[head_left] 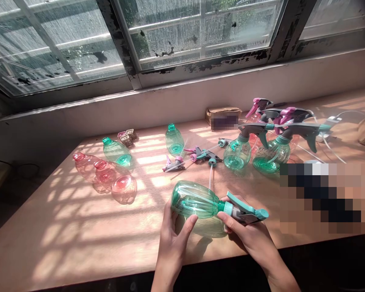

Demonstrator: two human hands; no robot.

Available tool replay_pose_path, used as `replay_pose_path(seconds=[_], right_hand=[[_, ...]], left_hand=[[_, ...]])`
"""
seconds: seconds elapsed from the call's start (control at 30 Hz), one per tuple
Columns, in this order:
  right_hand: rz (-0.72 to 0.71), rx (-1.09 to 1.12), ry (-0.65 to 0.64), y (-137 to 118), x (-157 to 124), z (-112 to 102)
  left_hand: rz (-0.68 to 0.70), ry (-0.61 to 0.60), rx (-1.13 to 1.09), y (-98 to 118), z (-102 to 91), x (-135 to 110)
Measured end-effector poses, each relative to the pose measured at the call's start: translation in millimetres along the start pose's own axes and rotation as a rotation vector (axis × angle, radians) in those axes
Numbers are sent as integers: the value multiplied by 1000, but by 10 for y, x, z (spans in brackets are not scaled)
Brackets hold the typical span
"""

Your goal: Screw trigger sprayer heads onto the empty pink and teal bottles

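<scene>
I hold a green spray bottle (197,200) on its side just above the wooden table (79,235). My left hand (174,237) wraps round the bottle's base end, thumb on its belly. Fingers of my right hand (252,239) are closed round the teal and grey trigger head (246,211) at the bottle's neck.
Two pink bottles (109,176) and two green bottles (117,151) without heads lie at the left. Loose trigger heads (197,156) lie mid-table. Several finished sprayers (270,142) stand at the right by a brown box (223,117). The window wall is behind; the table edge is close.
</scene>
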State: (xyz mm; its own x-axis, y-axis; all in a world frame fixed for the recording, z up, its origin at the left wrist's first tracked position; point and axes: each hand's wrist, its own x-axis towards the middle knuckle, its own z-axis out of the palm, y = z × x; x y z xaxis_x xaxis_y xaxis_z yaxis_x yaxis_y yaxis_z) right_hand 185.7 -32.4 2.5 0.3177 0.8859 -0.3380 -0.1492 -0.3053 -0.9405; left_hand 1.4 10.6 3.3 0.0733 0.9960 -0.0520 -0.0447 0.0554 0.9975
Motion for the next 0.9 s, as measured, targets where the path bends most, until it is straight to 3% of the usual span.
replay_pose_path(seconds=[0.43, 0.9], right_hand=[[-7, -48, 51, -36, -23, 5], [-8, -99, 18, 4, 0, -36]], left_hand=[[-4, -13, -10, 55, 17, -9], [-15, 1, 3, 64, 31, -13]])
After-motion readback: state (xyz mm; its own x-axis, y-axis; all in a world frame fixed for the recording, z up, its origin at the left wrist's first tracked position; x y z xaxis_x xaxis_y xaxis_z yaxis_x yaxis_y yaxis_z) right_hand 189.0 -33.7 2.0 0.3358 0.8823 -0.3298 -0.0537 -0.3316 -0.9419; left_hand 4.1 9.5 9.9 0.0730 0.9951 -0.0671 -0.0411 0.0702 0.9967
